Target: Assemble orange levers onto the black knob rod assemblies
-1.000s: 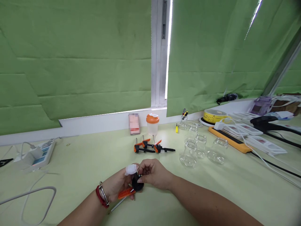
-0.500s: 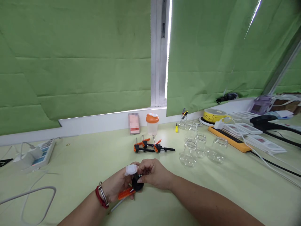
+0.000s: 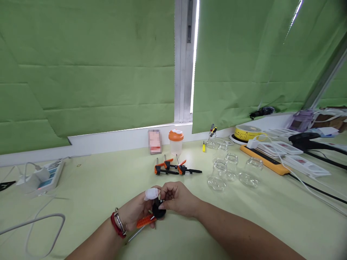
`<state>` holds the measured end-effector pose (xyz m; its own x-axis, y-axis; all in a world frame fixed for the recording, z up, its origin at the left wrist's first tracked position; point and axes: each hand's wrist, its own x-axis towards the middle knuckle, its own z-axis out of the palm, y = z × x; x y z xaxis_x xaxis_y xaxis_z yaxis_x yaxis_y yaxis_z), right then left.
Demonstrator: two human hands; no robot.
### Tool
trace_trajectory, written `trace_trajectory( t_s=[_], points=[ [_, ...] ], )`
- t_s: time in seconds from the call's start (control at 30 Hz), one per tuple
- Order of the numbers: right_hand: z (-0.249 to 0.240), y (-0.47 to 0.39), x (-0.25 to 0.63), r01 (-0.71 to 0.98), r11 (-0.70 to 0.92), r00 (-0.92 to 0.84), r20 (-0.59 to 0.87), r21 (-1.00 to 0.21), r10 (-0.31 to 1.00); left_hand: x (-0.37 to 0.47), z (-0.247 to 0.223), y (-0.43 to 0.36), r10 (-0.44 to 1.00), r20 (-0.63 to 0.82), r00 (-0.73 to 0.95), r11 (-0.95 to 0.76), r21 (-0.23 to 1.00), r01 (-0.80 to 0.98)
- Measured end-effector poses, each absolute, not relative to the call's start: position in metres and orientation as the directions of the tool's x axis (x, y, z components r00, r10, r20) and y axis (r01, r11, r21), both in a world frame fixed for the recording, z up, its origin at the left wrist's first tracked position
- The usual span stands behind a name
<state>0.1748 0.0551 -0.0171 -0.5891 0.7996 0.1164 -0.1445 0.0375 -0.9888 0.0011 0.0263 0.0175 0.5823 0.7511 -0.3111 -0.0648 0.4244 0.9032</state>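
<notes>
My left hand [image 3: 134, 211] is closed round a black-and-orange lever piece [image 3: 145, 220]. It has a round black disc-like part, and a thin metal rod slants down to the lower left. A translucent whitish cap-like piece [image 3: 152, 194] sits at its top, by my left fingers. My right hand [image 3: 176, 198] is closed, thumb and fingers pinching at the black part; a small bit there is hidden by the fingers. Behind the hands, similar black-and-orange pieces [image 3: 182, 169] with upright metal rods lie on the table [image 3: 94, 187].
Several clear glass bottles [image 3: 217, 177] stand at the right, near an orange power strip [image 3: 264, 160] and yellow tape roll [image 3: 247, 133]. An orange-lidded cup [image 3: 176, 144] and a pinkish box [image 3: 154, 142] stand at the back. A white power strip [image 3: 51, 177] with cables lies left.
Almost nothing differs. Both hands keep their hold on the black-and-orange piece, and the view has shifted very slightly.
</notes>
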Motion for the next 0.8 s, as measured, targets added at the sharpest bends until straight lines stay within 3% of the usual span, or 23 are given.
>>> trace_trajectory(
  t_s=[0.37,0.6,0.8],
  points=[
    [-0.012,0.053,0.174,-0.126,0.025,-0.560,0.092,-0.992,0.823,0.001,0.017,0.027,0.758,-0.328,0.564,0.433,0.899,-0.059],
    [-0.006,0.050,0.176,-0.079,0.182,-0.552,0.195,-0.980,0.811,0.001,0.018,0.028,0.761,-0.315,0.567,0.414,0.909,-0.051],
    [-0.006,0.051,0.176,-0.072,0.163,-0.552,0.176,-0.984,0.815,0.000,0.017,0.029,0.759,-0.325,0.564,0.417,0.908,-0.038]
  ],
)
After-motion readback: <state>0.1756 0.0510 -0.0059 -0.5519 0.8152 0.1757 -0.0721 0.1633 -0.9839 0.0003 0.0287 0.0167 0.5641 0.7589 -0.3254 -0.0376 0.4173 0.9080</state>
